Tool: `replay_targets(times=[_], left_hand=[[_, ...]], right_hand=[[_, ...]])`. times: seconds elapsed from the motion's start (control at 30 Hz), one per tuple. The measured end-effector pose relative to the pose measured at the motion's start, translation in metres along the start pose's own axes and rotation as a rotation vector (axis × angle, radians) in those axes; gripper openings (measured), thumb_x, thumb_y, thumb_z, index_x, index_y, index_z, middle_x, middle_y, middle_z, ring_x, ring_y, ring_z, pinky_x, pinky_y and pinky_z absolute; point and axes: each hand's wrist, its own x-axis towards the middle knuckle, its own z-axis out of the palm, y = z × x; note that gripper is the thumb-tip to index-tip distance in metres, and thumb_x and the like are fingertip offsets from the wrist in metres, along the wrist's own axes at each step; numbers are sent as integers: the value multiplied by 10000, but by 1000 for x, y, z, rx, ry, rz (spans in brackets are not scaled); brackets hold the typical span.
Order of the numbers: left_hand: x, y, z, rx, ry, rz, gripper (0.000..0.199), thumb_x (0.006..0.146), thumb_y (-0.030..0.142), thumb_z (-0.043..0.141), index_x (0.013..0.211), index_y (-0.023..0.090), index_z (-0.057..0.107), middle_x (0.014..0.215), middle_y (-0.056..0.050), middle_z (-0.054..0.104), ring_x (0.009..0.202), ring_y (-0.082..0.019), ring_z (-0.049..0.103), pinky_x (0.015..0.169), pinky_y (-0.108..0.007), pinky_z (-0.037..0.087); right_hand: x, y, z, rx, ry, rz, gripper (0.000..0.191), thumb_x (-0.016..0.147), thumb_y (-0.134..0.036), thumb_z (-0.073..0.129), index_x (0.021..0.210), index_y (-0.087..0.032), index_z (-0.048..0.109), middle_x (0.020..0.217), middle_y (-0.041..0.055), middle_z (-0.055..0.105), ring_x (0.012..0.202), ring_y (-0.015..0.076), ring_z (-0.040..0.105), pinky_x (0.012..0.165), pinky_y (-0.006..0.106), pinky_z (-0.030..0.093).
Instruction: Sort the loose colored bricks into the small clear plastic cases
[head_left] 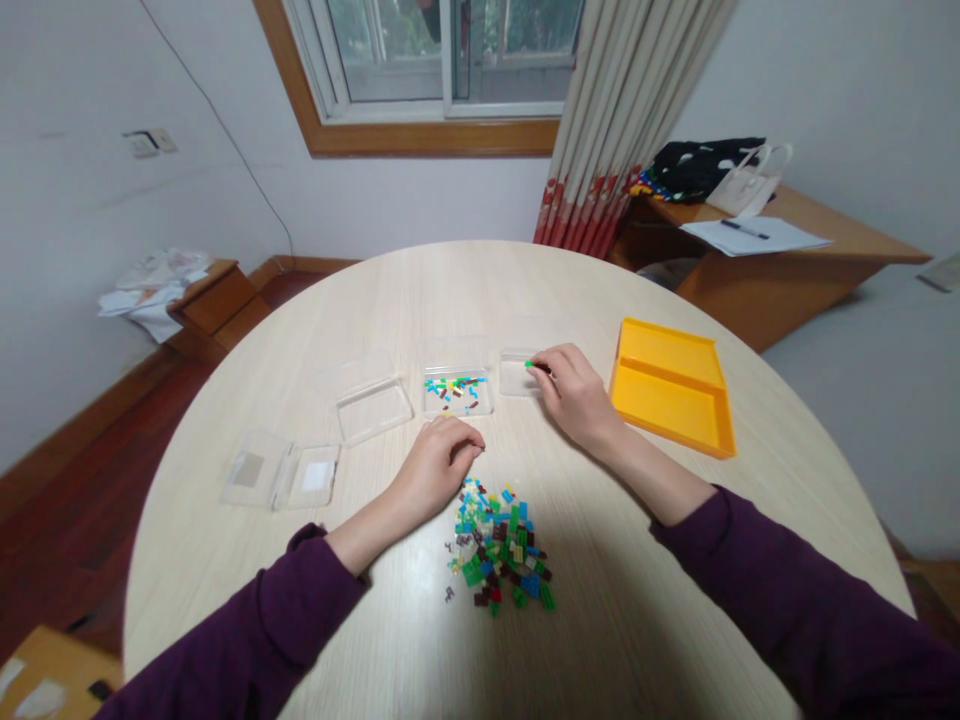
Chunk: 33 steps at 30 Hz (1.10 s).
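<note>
Head view, brick pile point(506, 560): lay toward the table's point(637, 600) near edge, probably for easy reach.
Left hand point(439, 462): you curled it just beyond, thumb near fingertips; any grip couldn't be told.
Right hand point(576, 400): you reached farther, fingertips pinching a green brick point(529, 364), likely too small for more, over the right clear box point(516, 384).
Middle clear box point(458, 412): held small bricks point(457, 393), seemingly grouped by size.
Yellow tray point(671, 415): sat near the right edge, probably set aside.
</note>
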Motion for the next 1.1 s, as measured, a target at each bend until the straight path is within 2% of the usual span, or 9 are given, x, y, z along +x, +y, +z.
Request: replay_targets(times=[0.1, 0.17, 0.3, 0.4, 0.53, 0.7, 0.9, 1.03, 1.1], left_hand=[[0, 1, -1, -20, 16, -10, 115, 800, 101, 570, 759, 189, 633, 763, -17, 651, 782, -170, 587, 767, -334, 455], [-1, 2, -1, -44, 27, -18, 111, 798, 104, 567, 750, 188, 623, 738, -10, 635, 758, -163, 572, 740, -318, 446], [-2, 0, -1, -129, 69, -91, 77, 797, 142, 573, 737, 180, 604, 676, 11, 576, 675, -138, 514, 655, -273, 402], [-2, -1, -1, -231, 91, -154, 76, 803, 197, 580, 731, 173, 587, 629, 31, 519, 606, -116, 455, 599, -248, 359], [-3, -2, -2, -360, 95, -173, 72, 782, 224, 600, 739, 171, 576, 609, 47, 470, 592, -105, 428, 589, -238, 342], [-3, -4, -1, -466, 79, -162, 109, 762, 264, 623, 742, 165, 580, 666, 23, 502, 632, -111, 443, 619, -251, 351], [-2, -3, -2, -475, 137, -200, 140, 744, 295, 639, 737, 162, 594, 642, 24, 493, 608, -106, 422, 587, -244, 327], [-2, 0, -3, -460, 138, -214, 144, 745, 302, 619, 731, 160, 597, 599, 41, 446, 572, -99, 394, 563, -241, 314], [-3, 1, -3, -450, 122, -204, 147, 751, 306, 606, 731, 160, 598, 597, 41, 446, 568, -99, 392, 560, -242, 317]], right_hand=[[4, 13, 2, -48, 16, 27, 200, 929, -190, 440, 1037, -169, 607, 926, 124, 596, 902, 245, 563, 801, 423, 501], [2, 13, 2, -63, 16, 3, 223, 926, -169, 431, 1048, -169, 618, 922, 123, 607, 893, 243, 567, 790, 428, 506], [-7, -11, -4, 71, 17, -236, 189, 900, -124, 465, 1003, -165, 618, 872, 102, 632, 849, 215, 581, 737, 386, 524], [-12, -38, -8, 248, -74, -383, 154, 876, -133, 533, 1013, -157, 599, 845, 84, 650, 791, 182, 589, 679, 331, 532], [-13, -54, -7, 316, -154, -447, 126, 901, -188, 545, 1012, -147, 590, 845, 82, 676, 775, 163, 611, 675, 314, 534], [-13, -53, 0, 336, -133, -460, 92, 921, -173, 520, 945, -135, 601, 826, 80, 694, 766, 155, 628, 686, 308, 538], [-12, -44, -3, 293, -111, -380, 110, 926, -155, 500, 927, -154, 610, 814, 70, 686, 784, 156, 628, 707, 308, 538], [-2, -3, -8, 117, 77, -205, 104, 916, -175, 513, 908, -185, 617, 838, 70, 688, 805, 176, 635, 720, 332, 528], [2, 18, -10, 27, 96, -77, 106, 912, -209, 521, 883, -194, 622, 832, 71, 684, 806, 191, 634, 713, 346, 520]])
